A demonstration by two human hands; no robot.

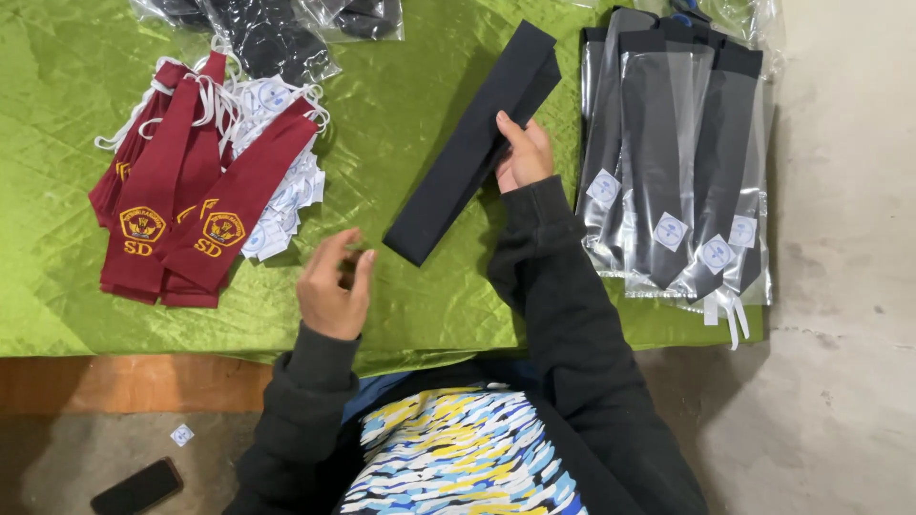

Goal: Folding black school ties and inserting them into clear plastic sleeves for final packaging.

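Surface: green cloth [429, 86] covers the work area across the upper and middle frame; its front edge hangs over a brown ledge at lower left.
Right hand [523, 153]: upper centre of the frame, closed around the navy tie, thumb on its top face and fingers wrapped behind its edge.
Navy tie [474, 141]: a long, flat, dark strip, lying diagonally from upper right to lower left; broad end near the top of the frame, lower end just above the left hand.
Left hand [333, 284]: centre frame, holding nothing; fingers loosely curled, fingertips near the tie's lower end but apart from it.
Sleeves: both dark; a patterned blue, yellow and white garment shows at bottom centre.
Maroon ties [181, 205]: a fanned stack at upper left, with yellow embroidered crests and white elastic loops; white round-marked tags lie beneath them.
Bagged ties [682, 162]: at right, dark ties in clear sleeves, overlapping, each with a small white sticker low down; just beside the right forearm.
Dark bags [272, 33]: top centre-left, clear bags of black items; contents unclear.
Floor: phone [136, 488] at lower left, a small white sticker [181, 435] near it; grey concrete at right.
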